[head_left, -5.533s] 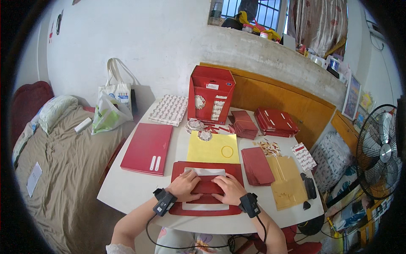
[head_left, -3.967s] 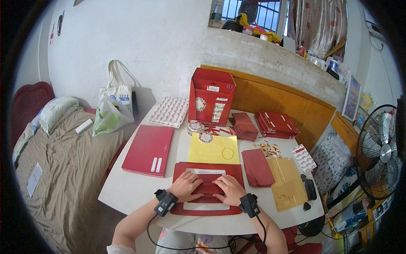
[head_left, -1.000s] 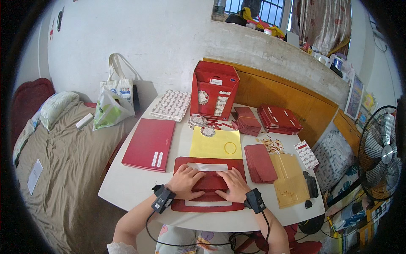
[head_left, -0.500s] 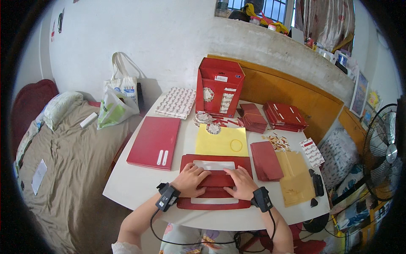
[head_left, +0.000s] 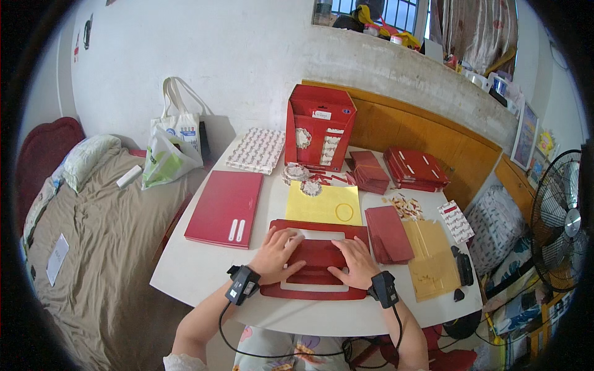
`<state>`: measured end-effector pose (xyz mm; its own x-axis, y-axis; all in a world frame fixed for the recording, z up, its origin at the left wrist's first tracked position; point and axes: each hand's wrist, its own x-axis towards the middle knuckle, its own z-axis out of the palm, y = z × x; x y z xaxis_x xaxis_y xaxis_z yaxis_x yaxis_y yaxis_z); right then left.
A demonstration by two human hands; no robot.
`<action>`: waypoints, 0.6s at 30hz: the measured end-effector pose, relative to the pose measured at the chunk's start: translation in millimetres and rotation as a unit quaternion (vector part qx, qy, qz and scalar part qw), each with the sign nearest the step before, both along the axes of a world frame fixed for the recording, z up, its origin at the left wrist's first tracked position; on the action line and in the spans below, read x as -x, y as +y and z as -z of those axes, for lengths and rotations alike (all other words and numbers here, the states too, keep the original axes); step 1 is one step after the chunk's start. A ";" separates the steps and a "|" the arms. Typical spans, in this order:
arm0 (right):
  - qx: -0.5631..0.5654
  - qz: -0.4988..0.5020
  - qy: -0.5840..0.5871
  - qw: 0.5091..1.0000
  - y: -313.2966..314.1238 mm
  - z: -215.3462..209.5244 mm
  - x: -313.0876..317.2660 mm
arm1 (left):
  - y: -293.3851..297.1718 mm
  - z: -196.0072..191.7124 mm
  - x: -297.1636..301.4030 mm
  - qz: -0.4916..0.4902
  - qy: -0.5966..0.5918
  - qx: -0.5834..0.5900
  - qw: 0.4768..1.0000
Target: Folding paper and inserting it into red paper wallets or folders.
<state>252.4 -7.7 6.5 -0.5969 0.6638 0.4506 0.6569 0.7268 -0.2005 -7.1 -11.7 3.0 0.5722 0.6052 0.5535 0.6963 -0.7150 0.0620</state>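
A flat red cardboard piece (head_left: 314, 294) with pale inner areas lies at the table's near edge. Across its middle sits a darker red folded panel (head_left: 317, 253). My left hand (head_left: 276, 255) rests over the panel's left end, fingers stretched out and thumb apart. At the opposite end lies my right hand (head_left: 355, 263), its fingers also spread on the card. Just beyond the card is a yellow sheet (head_left: 309, 207) with a ring-shaped mark and a patterned round cutout (head_left: 311, 188) on its far edge.
To the left lies a stack of red card (head_left: 224, 207); behind it, patterned sheets (head_left: 257, 150). A tall red box (head_left: 322, 127) stands at the back. Red card piles (head_left: 416, 168), small loose strips (head_left: 406, 208) and a tan sheet (head_left: 433, 263) occupy the right side. A fan (head_left: 560, 219) stands beyond.
The card has shifted slightly away from me. Its central panel lies flatter, with my hands farther toward its ends and my fingers a little farther forward.
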 end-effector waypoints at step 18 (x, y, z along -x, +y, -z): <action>-0.006 0.061 -0.075 0.995 -11.2 -11.8 6.9 | 8.0 -8.6 17.6 -0.251 -0.111 0.253 0.928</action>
